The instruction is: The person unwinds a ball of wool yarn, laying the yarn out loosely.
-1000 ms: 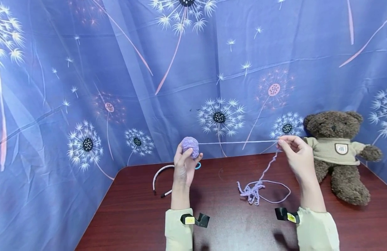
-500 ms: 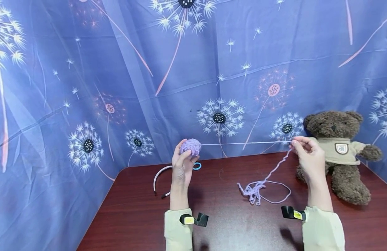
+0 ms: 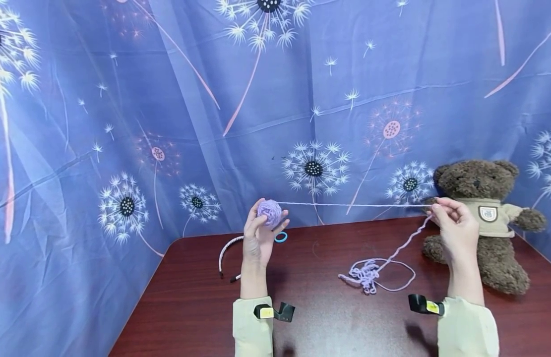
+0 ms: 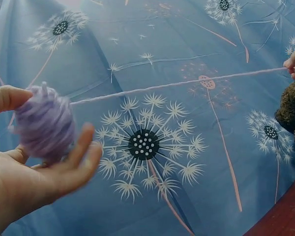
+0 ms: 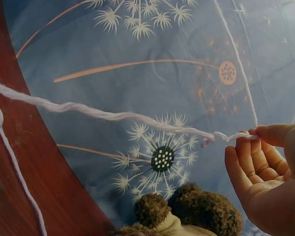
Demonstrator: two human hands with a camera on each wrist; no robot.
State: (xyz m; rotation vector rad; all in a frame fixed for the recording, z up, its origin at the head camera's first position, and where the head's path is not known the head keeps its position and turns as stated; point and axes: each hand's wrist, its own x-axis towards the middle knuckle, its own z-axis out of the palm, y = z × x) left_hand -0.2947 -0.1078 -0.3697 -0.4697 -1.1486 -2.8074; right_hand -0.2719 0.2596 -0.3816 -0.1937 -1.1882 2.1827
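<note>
A small ball of lilac yarn [image 3: 270, 213] is gripped in my left hand [image 3: 257, 243], raised above the table. In the left wrist view the thumb presses the top of the yarn ball [image 4: 45, 123], and two fingers extend loosely past its lower side. From the ball a taut strand [image 3: 355, 204] runs level to my right hand [image 3: 458, 228]. There the thumb and fingertips pinch it, as the right hand [image 5: 270, 167] shows in the right wrist view. Below the pinch, the yarn slants down to a loose lilac tangle [image 3: 366, 277] with a wide loop on the table.
A brown teddy bear [image 3: 503, 263] in a beige shirt sits at the table's back right, partly behind my right hand. A white headband [image 3: 226, 250] and a blue ring [image 3: 281, 237] lie near my left hand. Behind the dark red table [image 3: 181, 307] hangs a blue dandelion-print cloth [image 3: 239, 163].
My right hand has moved to the right with the yarn, lengthening the taut strand. The ball has turned in my left hand, and the tangle has shifted slightly.
</note>
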